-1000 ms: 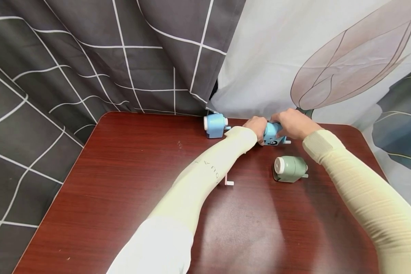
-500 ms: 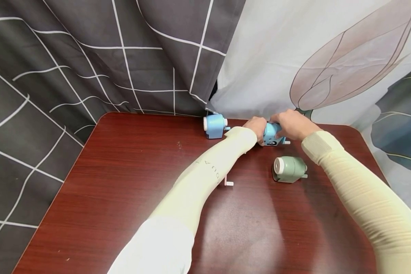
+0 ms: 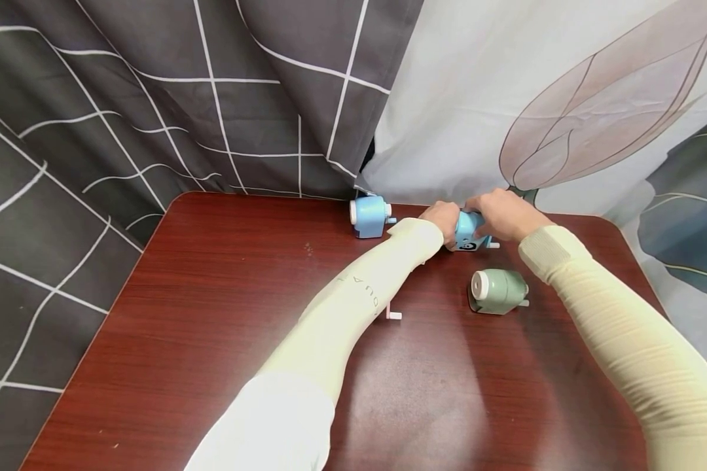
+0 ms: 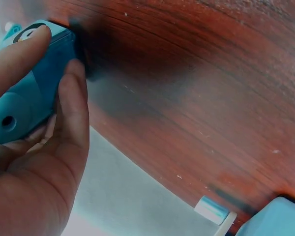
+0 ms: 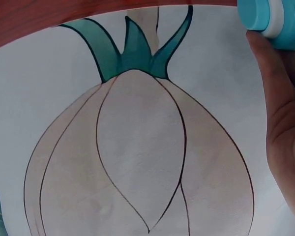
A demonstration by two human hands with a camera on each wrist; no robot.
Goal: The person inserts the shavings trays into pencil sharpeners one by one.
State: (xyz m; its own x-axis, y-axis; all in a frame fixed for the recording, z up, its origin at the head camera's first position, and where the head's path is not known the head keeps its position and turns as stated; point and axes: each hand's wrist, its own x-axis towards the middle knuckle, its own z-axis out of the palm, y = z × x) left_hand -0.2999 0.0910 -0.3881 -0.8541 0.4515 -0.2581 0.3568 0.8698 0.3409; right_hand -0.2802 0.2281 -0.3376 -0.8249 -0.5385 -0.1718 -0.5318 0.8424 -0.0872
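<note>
A bright blue crank pencil sharpener [image 3: 467, 230] with a dark-and-white animal print stands near the table's back edge. My left hand [image 3: 443, 219] grips its left side; in the left wrist view, the thumb [image 4: 27, 51] lies on the printed face of the sharpener [image 4: 22, 110], with the other fingers along its sides. From above and the right, my right hand [image 3: 503, 212] holds the same sharpener, its fingers bent over the top. Only part of the sharpener [image 5: 253, 14] and right hand [image 5: 285, 118] appears at the right wrist view's edge.
A lighter blue sharpener [image 3: 370, 217] stands left of the hands, near the back edge. A green sharpener [image 3: 501, 291] sits in front of the right hand. Below my left sleeve, a pale crank handle [image 3: 394, 315] shows; its body is hidden. Curtains [image 3: 448, 131] hang behind the table [image 3: 212, 314].
</note>
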